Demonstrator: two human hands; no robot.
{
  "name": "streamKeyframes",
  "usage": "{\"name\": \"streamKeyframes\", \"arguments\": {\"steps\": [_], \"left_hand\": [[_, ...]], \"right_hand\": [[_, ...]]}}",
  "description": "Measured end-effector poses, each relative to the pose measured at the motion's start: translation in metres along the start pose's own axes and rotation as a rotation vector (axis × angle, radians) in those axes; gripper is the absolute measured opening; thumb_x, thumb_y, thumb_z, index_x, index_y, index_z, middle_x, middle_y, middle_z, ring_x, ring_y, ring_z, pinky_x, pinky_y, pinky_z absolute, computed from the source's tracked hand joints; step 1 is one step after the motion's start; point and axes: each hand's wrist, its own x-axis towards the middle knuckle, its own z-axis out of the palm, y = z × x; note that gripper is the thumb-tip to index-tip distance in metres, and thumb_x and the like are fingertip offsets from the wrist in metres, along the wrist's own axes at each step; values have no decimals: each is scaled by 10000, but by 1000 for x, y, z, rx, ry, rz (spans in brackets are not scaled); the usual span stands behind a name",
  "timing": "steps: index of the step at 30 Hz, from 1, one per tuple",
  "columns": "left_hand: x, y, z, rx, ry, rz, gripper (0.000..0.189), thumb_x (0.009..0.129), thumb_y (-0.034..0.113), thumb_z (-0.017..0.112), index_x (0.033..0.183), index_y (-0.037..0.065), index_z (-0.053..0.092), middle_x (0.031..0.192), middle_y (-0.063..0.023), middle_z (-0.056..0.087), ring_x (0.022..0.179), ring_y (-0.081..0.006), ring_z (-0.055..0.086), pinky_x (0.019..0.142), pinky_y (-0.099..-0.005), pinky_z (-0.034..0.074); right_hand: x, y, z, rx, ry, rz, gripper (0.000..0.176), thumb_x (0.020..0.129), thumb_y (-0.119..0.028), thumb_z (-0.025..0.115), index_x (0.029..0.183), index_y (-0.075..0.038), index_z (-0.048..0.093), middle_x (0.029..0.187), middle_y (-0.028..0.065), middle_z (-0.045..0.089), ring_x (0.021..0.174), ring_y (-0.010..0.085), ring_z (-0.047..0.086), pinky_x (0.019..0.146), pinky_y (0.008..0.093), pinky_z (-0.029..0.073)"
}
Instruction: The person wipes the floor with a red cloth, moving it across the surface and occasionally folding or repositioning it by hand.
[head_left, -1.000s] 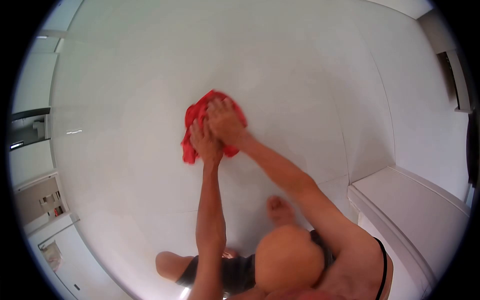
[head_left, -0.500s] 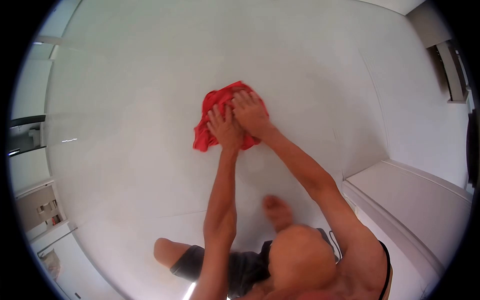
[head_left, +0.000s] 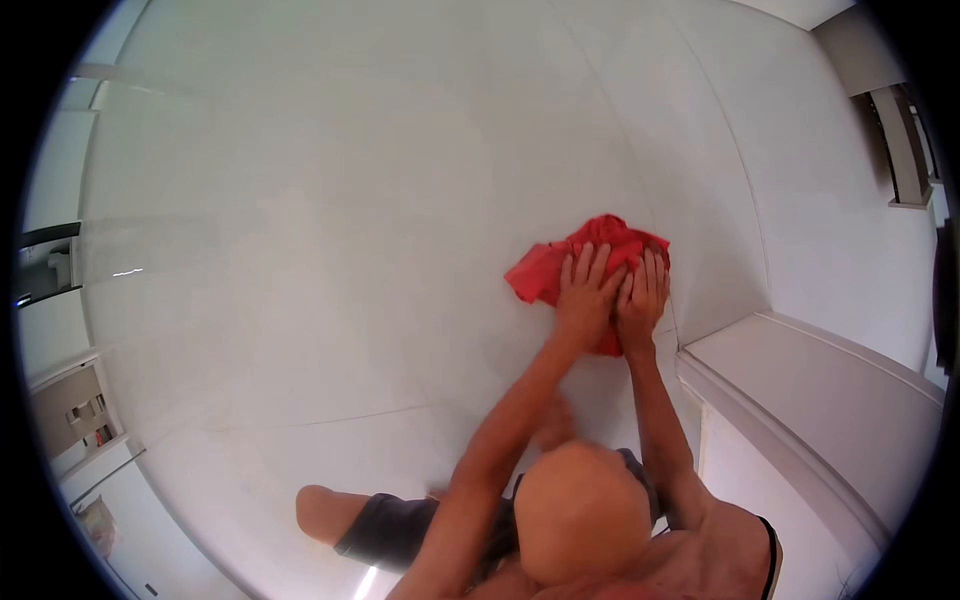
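Note:
A crumpled red cloth (head_left: 540, 272) lies on the pale tiled floor (head_left: 330, 250), right of the middle of the head view. My left hand (head_left: 588, 298) rests flat on top of it with fingers stretched forward. Close beside it, my right hand (head_left: 642, 298) presses down on the cloth's right part, fingers also extended. The two hands almost touch at the thumbs. Part of the cloth is hidden beneath both palms.
A light cabinet or step with a raised edge (head_left: 790, 385) stands close on the right. My bent knee (head_left: 585, 510) and other leg (head_left: 345, 515) are on the floor below. White cabinets (head_left: 60, 345) line the left side. Thin tile joints cross the floor.
Both hands have slid the red cloth across the floor to the right and somewhat nearer to me. My hands have stayed flat on it, and the cloth's folds have shifted.

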Motion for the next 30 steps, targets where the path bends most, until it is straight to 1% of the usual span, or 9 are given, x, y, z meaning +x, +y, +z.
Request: {"name": "streamKeyframes", "arguments": {"steps": [3,9,13,15,18,21,23,27,30], "left_hand": [[46,-26,5,56,29,43,536,969,178,621,1504,155,600,1696,-191,368,1592,-441,270,1270,-657,181],[120,-59,1,120,126,-21,573,969,160,617,1539,146,558,1689,-190,381,1585,-443,285,1258,-662,210],[99,-44,5,139,93,-118,567,977,153,608,1542,147,557,1698,-175,371,1586,-439,283,1257,-657,208],[60,-36,15,151,102,-53,580,974,151,614,1551,154,553,1693,-169,379,1580,-432,293,1253,-656,213],[26,-16,13,128,152,-68,594,963,150,625,1552,156,552,1689,-174,380,1578,-432,294,1252,-658,213],[66,-28,0,153,91,-32,616,950,143,637,1558,152,543,1687,-177,382,1576,-434,297,1249,-663,219],[98,-42,-3,157,99,-17,632,942,135,640,1565,150,534,1688,-178,379,1575,-436,298,1248,-663,222],[114,-36,6,174,109,-76,660,932,127,640,1579,148,513,1687,-179,378,1569,-442,305,1246,-662,232],[67,-20,14,154,27,-23,628,931,136,650,1552,151,553,1700,-169,363,1586,-427,285,1258,-658,214]], "right_hand": [[48,12,30,-85,-19,-70,381,1025,-138,558,1354,38,638,1495,208,592,1441,416,488,1214,561,353],[149,17,77,-79,-12,-261,385,1003,-142,551,1326,45,644,1463,218,606,1387,410,520,1186,568,366],[118,14,59,-9,-71,-264,411,996,-135,549,1358,43,631,1467,228,601,1394,418,516,1193,581,355],[72,16,44,-108,-77,-244,391,1032,-146,547,1359,54,625,1496,229,582,1446,403,480,1219,552,338],[51,12,24,-91,-72,-268,407,1012,-130,561,1368,60,617,1508,236,568,1470,404,457,1225,563,326],[88,8,32,-142,-132,-243,412,1007,-125,565,1373,58,616,1523,230,560,1472,401,452,1221,558,333],[122,12,49,-127,-87,-264,445,979,-124,567,1378,69,610,1514,234,565,1450,412,470,1200,578,349],[138,21,55,-140,-114,-267,438,986,-130,559,1375,64,613,1509,228,571,1434,411,486,1178,585,368],[70,26,37,-123,-90,-172,426,1009,-128,553,1389,55,608,1516,225,569,1449,411,479,1193,587,354]]}}
